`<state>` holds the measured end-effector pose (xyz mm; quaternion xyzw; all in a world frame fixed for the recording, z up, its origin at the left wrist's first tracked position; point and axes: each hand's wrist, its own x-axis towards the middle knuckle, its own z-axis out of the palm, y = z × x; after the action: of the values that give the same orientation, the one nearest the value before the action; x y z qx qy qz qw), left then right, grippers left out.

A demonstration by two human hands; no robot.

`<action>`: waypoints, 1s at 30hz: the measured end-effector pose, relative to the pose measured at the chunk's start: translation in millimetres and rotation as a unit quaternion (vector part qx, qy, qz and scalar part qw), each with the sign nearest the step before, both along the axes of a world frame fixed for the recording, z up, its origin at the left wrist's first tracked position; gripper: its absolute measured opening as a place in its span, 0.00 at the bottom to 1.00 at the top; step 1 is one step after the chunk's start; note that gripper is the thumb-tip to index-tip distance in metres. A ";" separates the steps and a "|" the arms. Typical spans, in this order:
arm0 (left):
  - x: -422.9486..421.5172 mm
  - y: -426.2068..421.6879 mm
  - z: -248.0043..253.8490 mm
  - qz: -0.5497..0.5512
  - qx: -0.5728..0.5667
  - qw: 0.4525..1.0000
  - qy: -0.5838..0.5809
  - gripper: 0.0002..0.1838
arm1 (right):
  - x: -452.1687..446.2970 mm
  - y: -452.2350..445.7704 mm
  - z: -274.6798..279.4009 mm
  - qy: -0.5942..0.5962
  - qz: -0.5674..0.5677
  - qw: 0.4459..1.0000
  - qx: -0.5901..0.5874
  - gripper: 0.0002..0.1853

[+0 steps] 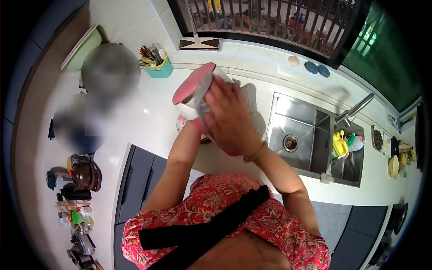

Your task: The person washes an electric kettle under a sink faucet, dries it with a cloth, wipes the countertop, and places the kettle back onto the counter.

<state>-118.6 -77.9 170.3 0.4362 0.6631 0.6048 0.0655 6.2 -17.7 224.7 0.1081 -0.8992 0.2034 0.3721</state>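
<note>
In front of my chest, above the counter, a pink-and-white round container [194, 85] is held tilted, its flat pink end facing up and left. My left forearm [185, 146] reaches up to its underside, and the fingers of that hand are hidden behind it. Spread over its right side, my right hand [229, 114] presses a thin grey cloth [254, 105] against the surface. Loose folds of the cloth hang out to the right of the hand. A white piece with a pink floral pattern [181, 122] shows just beneath the container, mostly covered.
Right of my hands is a steel double sink [297, 126] with a tap [360, 108]; a yellow bottle [339, 144] stands in its smaller basin. A teal utensil holder [159, 69] stands at the back left. A brown teapot [85, 173] and several small items line the left side.
</note>
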 end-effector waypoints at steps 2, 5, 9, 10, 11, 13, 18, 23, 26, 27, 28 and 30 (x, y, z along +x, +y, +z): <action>0.8 -1.2 1.4 0.007 -0.014 1.000 0.027 0.23 | 6.2 -8.0 -7.5 0.014 0.023 1.000 0.011 0.19; 0.8 -5.1 4.0 0.012 -0.041 0.997 0.065 0.23 | -0.9 -0.1 -6.6 0.022 -0.006 1.000 0.007 0.18; -0.4 -13.6 8.6 0.010 -0.090 0.990 0.109 0.23 | -31.6 25.6 -9.9 0.019 0.126 0.960 -0.249 0.19; -1.1 -14.1 9.9 0.013 -0.099 0.988 0.119 0.24 | -28.1 24.3 -11.6 0.015 0.115 0.961 -0.251 0.20; -0.9 -16.4 11.4 0.009 -0.117 0.984 0.131 0.24 | -24.0 23.4 -11.3 0.011 0.106 0.963 -0.249 0.21; -3.3 -13.9 13.9 0.029 -0.068 0.991 0.110 0.21 | -17.1 15.0 -9.3 0.070 0.076 0.975 -0.195 0.24; -3.1 -17.8 17.3 -0.004 -0.008 1.000 -0.011 0.20 | -26.2 21.2 -6.6 0.019 0.128 0.938 -0.321 0.26; 6.3 -16.5 18.5 -0.028 0.071 0.991 -0.113 0.19 | -27.5 33.4 2.9 -0.218 0.181 0.856 -0.432 0.28; 10.7 -16.8 19.6 -0.039 0.111 0.979 -0.164 0.18 | -17.5 9.1 -6.8 0.016 0.055 0.967 -0.249 0.29; 12.5 -16.7 20.7 -0.043 0.125 0.975 -0.180 0.18 | -16.7 8.9 -3.3 0.016 0.055 0.966 -0.251 0.29; 14.0 -17.5 21.2 -0.045 0.136 0.971 -0.193 0.18 | -16.3 9.5 0.6 -0.006 0.070 0.958 -0.279 0.28; 16.6 -21.5 21.3 -0.046 0.150 0.964 -0.216 0.18 | -18.9 11.7 2.2 -0.029 0.084 0.947 -0.308 0.27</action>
<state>-102.0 -99.5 191.6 0.3298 0.5142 0.7735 0.1689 -12.7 -6.0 227.0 0.0574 -0.7909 0.5038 0.3427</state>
